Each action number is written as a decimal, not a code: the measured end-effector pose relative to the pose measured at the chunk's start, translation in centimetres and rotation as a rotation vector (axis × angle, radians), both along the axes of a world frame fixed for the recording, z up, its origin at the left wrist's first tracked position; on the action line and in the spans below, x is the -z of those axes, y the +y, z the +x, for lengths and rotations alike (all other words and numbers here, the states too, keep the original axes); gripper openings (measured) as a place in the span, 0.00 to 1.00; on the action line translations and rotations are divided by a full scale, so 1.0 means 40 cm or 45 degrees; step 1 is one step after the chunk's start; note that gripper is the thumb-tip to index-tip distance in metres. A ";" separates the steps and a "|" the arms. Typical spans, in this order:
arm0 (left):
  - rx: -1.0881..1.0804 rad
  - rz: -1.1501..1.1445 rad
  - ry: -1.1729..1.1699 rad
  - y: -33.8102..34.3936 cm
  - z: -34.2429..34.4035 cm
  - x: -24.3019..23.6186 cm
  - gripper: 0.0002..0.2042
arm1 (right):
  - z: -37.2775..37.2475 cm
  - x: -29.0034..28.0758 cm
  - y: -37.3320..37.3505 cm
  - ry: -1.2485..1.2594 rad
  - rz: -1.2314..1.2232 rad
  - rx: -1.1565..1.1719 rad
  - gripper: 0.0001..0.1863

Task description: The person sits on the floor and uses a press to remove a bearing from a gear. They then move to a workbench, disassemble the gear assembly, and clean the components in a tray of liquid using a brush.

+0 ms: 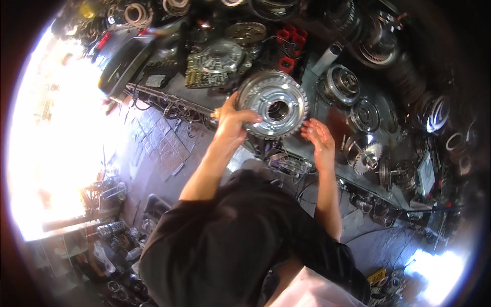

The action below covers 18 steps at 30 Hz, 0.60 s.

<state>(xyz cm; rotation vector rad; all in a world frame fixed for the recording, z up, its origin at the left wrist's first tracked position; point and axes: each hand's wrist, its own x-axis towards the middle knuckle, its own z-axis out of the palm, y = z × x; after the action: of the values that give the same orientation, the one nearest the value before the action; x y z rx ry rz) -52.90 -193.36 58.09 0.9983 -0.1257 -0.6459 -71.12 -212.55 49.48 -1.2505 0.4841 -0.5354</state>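
A round, silvery clutch drum (291, 110) with a toothed rim and a dark central bore is held up above the bench's near edge. My left hand (232, 120) grips it from the left, the thumb laid across its face and the other fingers hidden behind the rim. On the other side, my right hand (319, 137) is at the drum's lower right edge. Its fingers are slightly bent and apart, close to the teeth; whether the fingertips touch them I cannot tell.
The metal bench (327, 115) carries a valve-covered housing (220, 59) at the left, red cups (291, 38) at the back and a silvery drum (340, 84) at the right. Nearer on the right stands a toothed gear (368, 158). More parts crowd the floor at lower left.
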 end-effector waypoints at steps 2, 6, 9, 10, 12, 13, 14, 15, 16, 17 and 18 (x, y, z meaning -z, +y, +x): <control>-0.109 -0.066 0.011 0.081 0.014 -0.016 0.39 | 0.028 -0.021 0.037 0.071 -0.012 -0.044 0.24; -0.338 -0.199 -0.025 0.241 0.077 -0.018 0.33 | 0.116 -0.054 0.144 0.138 -0.004 -0.119 0.20; -0.475 -0.093 -0.133 0.386 0.157 -0.006 0.35 | 0.238 -0.075 0.244 -0.075 0.064 -0.159 0.21; -0.512 -0.079 -0.129 0.432 0.190 0.004 0.38 | 0.280 -0.081 0.274 -0.192 0.078 -0.183 0.21; -0.493 -0.102 -0.159 0.527 0.270 0.031 0.37 | 0.372 -0.083 0.326 -0.116 -0.031 -0.152 0.24; -0.482 -0.107 -0.172 0.576 0.313 0.047 0.36 | 0.433 -0.079 0.344 -0.083 -0.126 -0.089 0.25; -0.483 -0.081 -0.153 0.617 0.365 0.066 0.36 | 0.496 -0.073 0.357 -0.100 -0.220 -0.049 0.27; -0.460 -0.110 -0.161 0.647 0.423 0.088 0.35 | 0.553 -0.074 0.351 0.078 -0.299 0.090 0.31; -0.448 -0.116 -0.151 0.677 0.480 0.110 0.35 | 0.599 -0.073 0.353 0.171 -0.276 0.254 0.34; -0.443 -0.161 -0.153 0.704 0.517 0.138 0.34 | 0.621 -0.070 0.359 0.125 -0.162 0.288 0.36; -0.496 -0.109 -0.129 0.715 0.559 0.165 0.30 | 0.656 -0.070 0.360 0.143 -0.024 0.353 0.37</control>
<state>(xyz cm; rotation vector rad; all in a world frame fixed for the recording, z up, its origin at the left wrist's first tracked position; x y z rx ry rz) -30.55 -164.74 51.48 0.9396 -0.0448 -0.2326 -44.88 -198.14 52.30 -1.2430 0.7552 -0.7070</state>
